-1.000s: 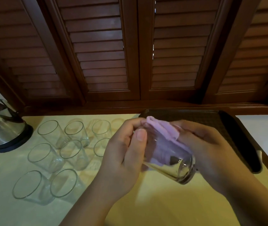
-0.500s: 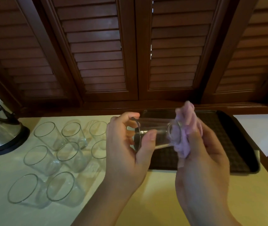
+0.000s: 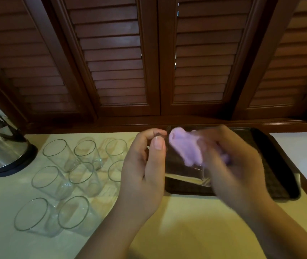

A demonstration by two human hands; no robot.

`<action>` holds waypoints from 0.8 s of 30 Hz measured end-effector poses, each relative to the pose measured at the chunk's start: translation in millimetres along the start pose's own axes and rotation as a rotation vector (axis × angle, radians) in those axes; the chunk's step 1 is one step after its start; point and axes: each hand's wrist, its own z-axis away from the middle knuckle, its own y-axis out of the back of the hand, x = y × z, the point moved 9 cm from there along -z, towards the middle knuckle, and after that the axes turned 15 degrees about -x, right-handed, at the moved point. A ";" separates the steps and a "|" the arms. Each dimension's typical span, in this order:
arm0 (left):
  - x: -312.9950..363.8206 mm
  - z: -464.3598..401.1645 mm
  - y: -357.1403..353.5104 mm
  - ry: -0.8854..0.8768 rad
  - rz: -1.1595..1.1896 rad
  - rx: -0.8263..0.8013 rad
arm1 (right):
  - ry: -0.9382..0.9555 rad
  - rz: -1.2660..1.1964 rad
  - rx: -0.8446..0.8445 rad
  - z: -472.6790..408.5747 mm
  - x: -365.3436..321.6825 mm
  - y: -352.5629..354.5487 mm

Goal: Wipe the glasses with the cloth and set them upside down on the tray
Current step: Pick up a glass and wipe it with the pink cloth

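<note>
Head view: since half a second ago the pink cloth (image 3: 185, 150) has gone from the glass's base into the held glass (image 3: 186, 165); left hand (image 3: 145, 171) grips the rim end over the tray (image 3: 279, 165). Right hand (image 3: 231, 161), blurred, grips the cloth. Wiping not finished; other glasses (image 3: 81, 174) wait on the bench (image 3: 167, 230).

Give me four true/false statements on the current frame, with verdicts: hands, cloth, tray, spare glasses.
1. The left hand holds the clear drinking glass sideways. True.
2. The pale purple cloth lies flat on the counter. False: the right hand holds it against the glass.
3. Wiped glasses already stand on the dark rectangular tray. False: none are visible on it.
4. The spare clear glasses stand left of the tray. True.
</note>
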 end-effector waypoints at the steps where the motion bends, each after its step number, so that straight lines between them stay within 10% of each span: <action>1: 1.5 1.0 -0.4 -0.015 0.013 0.001 | -0.214 -0.344 -0.043 -5.5 19.7 -5.2; 4: 10.5 1.2 3.9 -0.065 -0.006 0.046 | -0.681 -1.108 -0.156 11.0 40.8 -50.2; 8: 10.4 -0.9 7.0 -0.075 -0.092 0.068 | -0.744 -1.341 0.092 31.9 36.6 -65.9; 15: 7.9 4.4 10.0 -0.027 -0.172 0.167 | -0.429 -0.526 0.451 37.9 -0.6 -19.3; 24: 3.7 -15.2 18.6 0.090 0.022 0.115 | 0.299 0.422 0.091 26.4 -56.9 -29.0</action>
